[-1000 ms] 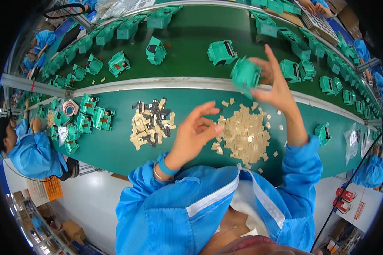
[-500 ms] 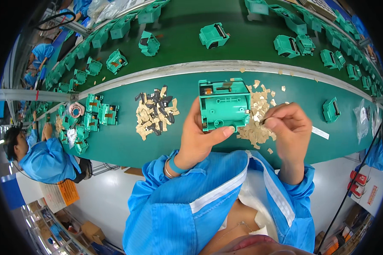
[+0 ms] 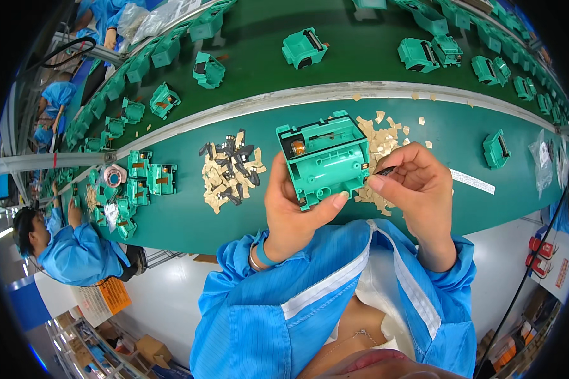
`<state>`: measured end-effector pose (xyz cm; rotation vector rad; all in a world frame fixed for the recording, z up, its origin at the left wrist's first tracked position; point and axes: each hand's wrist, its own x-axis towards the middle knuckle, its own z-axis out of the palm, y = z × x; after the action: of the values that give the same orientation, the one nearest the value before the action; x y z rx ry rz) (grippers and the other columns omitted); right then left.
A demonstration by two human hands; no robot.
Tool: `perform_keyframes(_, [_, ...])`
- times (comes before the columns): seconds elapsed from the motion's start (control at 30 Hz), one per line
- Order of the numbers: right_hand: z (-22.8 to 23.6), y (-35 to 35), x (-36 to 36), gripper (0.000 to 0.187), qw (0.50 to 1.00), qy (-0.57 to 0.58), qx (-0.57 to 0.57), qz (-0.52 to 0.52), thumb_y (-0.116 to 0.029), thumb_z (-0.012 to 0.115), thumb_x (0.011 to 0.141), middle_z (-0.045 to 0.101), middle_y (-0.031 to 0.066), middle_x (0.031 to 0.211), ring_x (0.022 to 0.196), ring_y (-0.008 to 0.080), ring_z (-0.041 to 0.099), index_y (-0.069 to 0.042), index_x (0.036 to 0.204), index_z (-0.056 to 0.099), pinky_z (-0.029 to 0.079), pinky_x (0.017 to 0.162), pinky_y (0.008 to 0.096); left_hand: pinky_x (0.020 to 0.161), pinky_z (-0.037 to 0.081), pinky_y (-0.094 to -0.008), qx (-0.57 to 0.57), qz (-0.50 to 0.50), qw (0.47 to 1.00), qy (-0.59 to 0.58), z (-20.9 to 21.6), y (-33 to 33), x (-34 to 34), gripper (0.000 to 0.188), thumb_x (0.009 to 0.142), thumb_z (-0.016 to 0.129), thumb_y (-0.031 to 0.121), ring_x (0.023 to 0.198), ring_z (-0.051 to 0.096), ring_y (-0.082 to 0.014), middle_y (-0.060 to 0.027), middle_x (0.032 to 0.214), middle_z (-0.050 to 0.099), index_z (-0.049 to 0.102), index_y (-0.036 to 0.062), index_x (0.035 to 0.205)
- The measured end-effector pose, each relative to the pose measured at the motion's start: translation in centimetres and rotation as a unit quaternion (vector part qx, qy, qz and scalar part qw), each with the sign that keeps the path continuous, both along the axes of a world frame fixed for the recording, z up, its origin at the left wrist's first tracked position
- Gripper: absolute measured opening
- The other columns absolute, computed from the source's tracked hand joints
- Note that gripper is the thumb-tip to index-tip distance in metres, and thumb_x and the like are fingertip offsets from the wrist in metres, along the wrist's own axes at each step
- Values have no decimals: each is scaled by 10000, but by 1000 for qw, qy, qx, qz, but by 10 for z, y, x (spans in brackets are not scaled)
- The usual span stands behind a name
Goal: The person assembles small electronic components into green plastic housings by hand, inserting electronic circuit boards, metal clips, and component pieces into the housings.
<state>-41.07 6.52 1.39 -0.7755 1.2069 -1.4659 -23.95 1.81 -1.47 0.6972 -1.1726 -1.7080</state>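
Above a smooth green desk (image 3: 183, 215), the person's left hand (image 3: 292, 211) wraps its fingers around a boxy, teal-green plastic housing (image 3: 325, 165); the right hand (image 3: 423, 196) pinches a small, thin, dark piece (image 3: 385, 170) beside it. A loose pinch could drop that piece among beige, flat scraps (image 3: 380, 140).

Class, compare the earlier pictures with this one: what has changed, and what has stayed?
The boxy green plastic housing has passed from the grip of the right hand to the left hand, coming down and leftward from the long pale rail. The right hand has taken hold of a small dark piece, now beside the housing's right side. The mixed pile of black and beige pieces stayed in place.
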Motion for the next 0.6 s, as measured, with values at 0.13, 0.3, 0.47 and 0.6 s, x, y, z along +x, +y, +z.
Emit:
perform_keyframes(0.13, [-2, -1, 3, 204, 1000, 11, -2, -7, 87, 674, 746, 603, 69, 855, 768, 103, 589, 30, 898, 551, 486, 673, 229, 885, 477, -326, -5, 7, 1000, -9, 0, 0, 0, 640, 732, 674, -71, 1051, 573, -206, -149, 1169, 549, 320, -9, 1261])
perform_keyframes(0.3, [1, 0, 4, 199, 998, 66, 6, -12, 65, 674, 755, 608, 67, 854, 771, 97, 575, 31, 911, 557, 462, 668, 220, 883, 478, -324, -20, 8, 999, -46, 4, 1, 1, 649, 728, 679, -69, 1049, 573, -208, -150, 1163, 548, 312, -14, 1260])
perform_keyframes(0.47, [0, -1, 3, 206, 994, 107, -2, -14, 55, 683, 751, 611, 64, 847, 756, 91, 572, 28, 912, 558, 454, 658, 215, 881, 478, -323, -52, 24, 997, -58, 4, 1, -3, 663, 724, 679, -70, 1050, 574, -209, -150, 1165, 542, 300, -19, 1266])
perform_keyframes(0.6, [-2, -4, -1, 201, 994, 112, 12, 9, 53, 688, 748, 611, 59, 831, 723, 84, 570, 28, 903, 563, 457, 636, 214, 878, 479, -319, -62, 31, 995, -67, 5, 2, -2, 657, 737, 671, -63, 1054, 572, -208, -153, 1150, 552, 293, -22, 1273])
